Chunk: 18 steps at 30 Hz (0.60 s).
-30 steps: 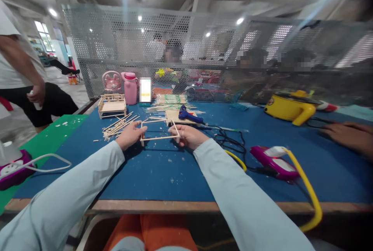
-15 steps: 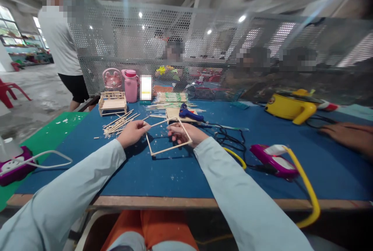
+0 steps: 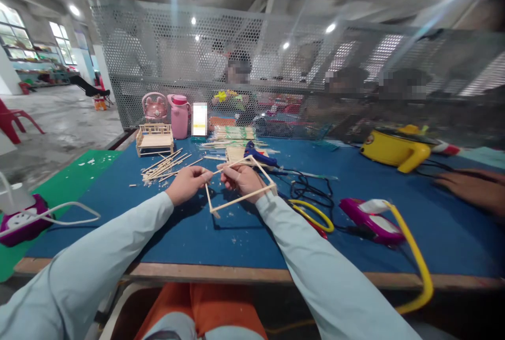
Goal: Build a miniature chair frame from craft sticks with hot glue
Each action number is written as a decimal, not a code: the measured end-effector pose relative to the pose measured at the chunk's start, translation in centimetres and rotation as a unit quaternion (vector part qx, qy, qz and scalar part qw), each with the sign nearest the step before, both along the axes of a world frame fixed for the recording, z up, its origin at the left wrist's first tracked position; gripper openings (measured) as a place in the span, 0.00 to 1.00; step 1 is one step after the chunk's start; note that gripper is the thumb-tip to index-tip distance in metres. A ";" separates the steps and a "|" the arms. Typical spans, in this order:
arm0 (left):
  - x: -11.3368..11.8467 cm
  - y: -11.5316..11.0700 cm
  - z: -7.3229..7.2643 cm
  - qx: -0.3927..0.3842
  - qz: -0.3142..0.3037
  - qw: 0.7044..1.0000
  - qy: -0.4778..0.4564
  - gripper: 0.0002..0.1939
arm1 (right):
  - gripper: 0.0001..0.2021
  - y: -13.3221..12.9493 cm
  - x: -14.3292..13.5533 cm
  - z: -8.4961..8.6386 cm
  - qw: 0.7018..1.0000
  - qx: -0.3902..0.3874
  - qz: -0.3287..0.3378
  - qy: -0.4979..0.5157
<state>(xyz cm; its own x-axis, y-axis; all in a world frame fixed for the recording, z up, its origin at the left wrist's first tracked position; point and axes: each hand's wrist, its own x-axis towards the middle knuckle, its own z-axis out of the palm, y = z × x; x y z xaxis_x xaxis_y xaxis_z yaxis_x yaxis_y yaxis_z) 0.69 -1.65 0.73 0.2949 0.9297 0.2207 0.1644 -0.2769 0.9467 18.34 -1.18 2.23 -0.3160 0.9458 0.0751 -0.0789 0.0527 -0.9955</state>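
Between my hands, above the blue tabletop, is a four-sided wooden stick frame (image 3: 241, 199), held tilted. My left hand (image 3: 188, 183) pinches its left far corner. The fingers of my right hand (image 3: 241, 179) close on the far stick, close beside the left fingertips. Short stubs jut from the frame's near corners. Past my hands lies a blue glue gun (image 3: 258, 155) on a flat piece of pale wood, partly hidden. Loose wooden sticks (image 3: 165, 166) are piled left of my hands, and a small wooden stick bed (image 3: 155, 140) stands behind them.
Bundled sticks (image 3: 234, 133), a pink bottle (image 3: 180, 116) and a phone (image 3: 199, 119) stand along the mesh screen (image 3: 276, 66). Black cable (image 3: 311, 187), a purple power strip (image 3: 371, 219) and a yellow pot (image 3: 394, 148) are at right. Another person's hand (image 3: 473, 187) rests at the right edge.
My right hand has moved left along the far stick to my left hand and now grips it. The frame has shifted slightly right and turned. The person standing at left has left the view.
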 end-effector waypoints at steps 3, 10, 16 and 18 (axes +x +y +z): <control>0.0 0.1 0.0 -0.006 0.015 1.000 -0.004 0.16 | 0.19 -0.2 -0.2 0.1 0.999 0.018 -0.006 -0.027; 0.1 -0.1 -0.1 -0.026 -0.006 0.999 -0.023 0.17 | 0.15 -0.3 -0.3 0.1 0.993 0.051 -0.054 -0.093; 0.2 -0.2 0.4 -0.070 0.024 0.994 -0.083 0.17 | 0.15 -0.4 0.1 -0.1 0.982 0.077 -0.013 -0.173; 0.2 -0.1 0.6 -0.091 0.042 0.987 -0.122 0.18 | 0.14 -0.4 0.9 0.1 0.973 0.060 0.053 -0.218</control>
<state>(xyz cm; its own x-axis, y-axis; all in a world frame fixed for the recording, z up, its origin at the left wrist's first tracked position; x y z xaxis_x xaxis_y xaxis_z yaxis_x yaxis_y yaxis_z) 0.87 -1.73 1.37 0.1730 0.9796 0.1021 -0.0590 -0.0931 0.9939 19.20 -1.54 2.38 -0.4378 0.8989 0.0191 0.3379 0.1842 -0.9230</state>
